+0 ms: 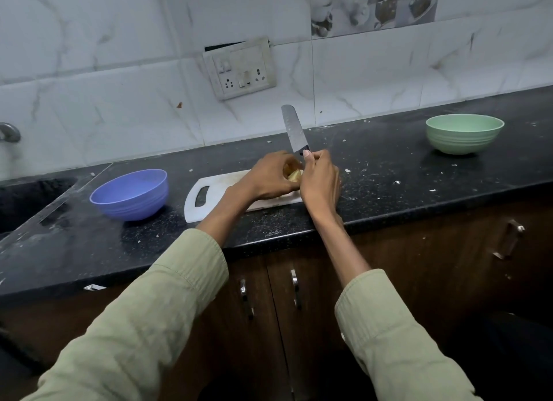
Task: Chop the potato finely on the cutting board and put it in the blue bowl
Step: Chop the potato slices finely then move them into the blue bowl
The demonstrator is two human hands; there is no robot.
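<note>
- The left hand (270, 176) is curling its fingers around a pale yellow piece of potato (294, 175), holding it just above the white plastic cutting board (215, 195).
- The right hand (320, 179) is gripping the handle of a steel-bladed kitchen knife (294, 131), thumb pressing near the base of the blade; the handle itself is hidden inside the fist.
- The blade is pointing up and away from both hands, towards the white marble-patterned wall tiles (119, 80).
- The two hands are touching each other over the right end of the board, with the potato piece sitting between them.
- The round blue plastic bowl (129, 195) is standing on the speckled black stone counter (389, 179) to the left of the left hand, just beside the board's handle slot.
- A round pale green bowl (464, 133) is standing well apart to the right of the right hand.
- Both forearms are wearing light green sleeves (155, 311).
</note>
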